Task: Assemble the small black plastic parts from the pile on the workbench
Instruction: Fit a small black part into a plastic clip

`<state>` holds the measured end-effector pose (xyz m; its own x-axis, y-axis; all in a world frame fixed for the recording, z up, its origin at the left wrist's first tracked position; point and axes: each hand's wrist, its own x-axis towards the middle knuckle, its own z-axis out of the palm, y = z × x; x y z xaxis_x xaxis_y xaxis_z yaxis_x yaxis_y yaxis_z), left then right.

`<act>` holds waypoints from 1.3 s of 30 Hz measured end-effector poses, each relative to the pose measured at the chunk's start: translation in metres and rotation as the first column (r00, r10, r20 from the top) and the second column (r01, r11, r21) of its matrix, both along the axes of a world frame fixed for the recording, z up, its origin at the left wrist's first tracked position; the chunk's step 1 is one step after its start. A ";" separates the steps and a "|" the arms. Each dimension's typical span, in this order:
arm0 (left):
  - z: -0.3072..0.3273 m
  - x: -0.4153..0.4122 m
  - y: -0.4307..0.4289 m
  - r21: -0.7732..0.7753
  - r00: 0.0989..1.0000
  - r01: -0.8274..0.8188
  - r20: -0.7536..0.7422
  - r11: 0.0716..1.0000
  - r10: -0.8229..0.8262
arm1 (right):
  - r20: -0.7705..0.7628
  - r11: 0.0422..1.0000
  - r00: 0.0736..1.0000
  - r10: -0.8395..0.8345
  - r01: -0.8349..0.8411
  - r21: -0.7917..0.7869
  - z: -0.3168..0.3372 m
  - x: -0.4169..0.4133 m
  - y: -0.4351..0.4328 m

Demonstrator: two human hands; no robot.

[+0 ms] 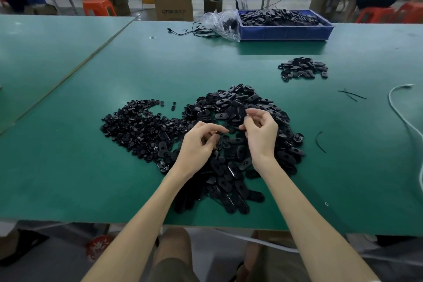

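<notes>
Pinch poses on both: right hand (261,134) fingers curl round what looks like a black part (246,119), left hand (201,142) thumb-to-index, can't tell if it holds anything against the dark oval-shell pile (231,103) mid-workbench (68,167). Small-insert pile (132,126) just left. Parts likely light, stiff, slick; pinch by the edges

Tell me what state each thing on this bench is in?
Left hand: fingers curled, any held part unclear.
Right hand: fingers curled, any held part unclear.
Oval parts pile: loose, heaped under the hands.
Small round parts pile: loose, spread out.
Far small pile: set apart.
Blue crate: filled with black parts.
Plastic bag: crumpled.
White cable: lying loose.
</notes>
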<state>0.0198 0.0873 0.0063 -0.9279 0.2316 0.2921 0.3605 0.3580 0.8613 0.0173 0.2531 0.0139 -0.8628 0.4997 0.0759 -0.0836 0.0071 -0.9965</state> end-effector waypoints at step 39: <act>-0.001 -0.002 -0.005 0.290 0.993 -0.028 0.120 0.957 -0.007 | -0.148 0.719 0.900 0.409 -0.418 -0.556 -0.013 0.026 -0.001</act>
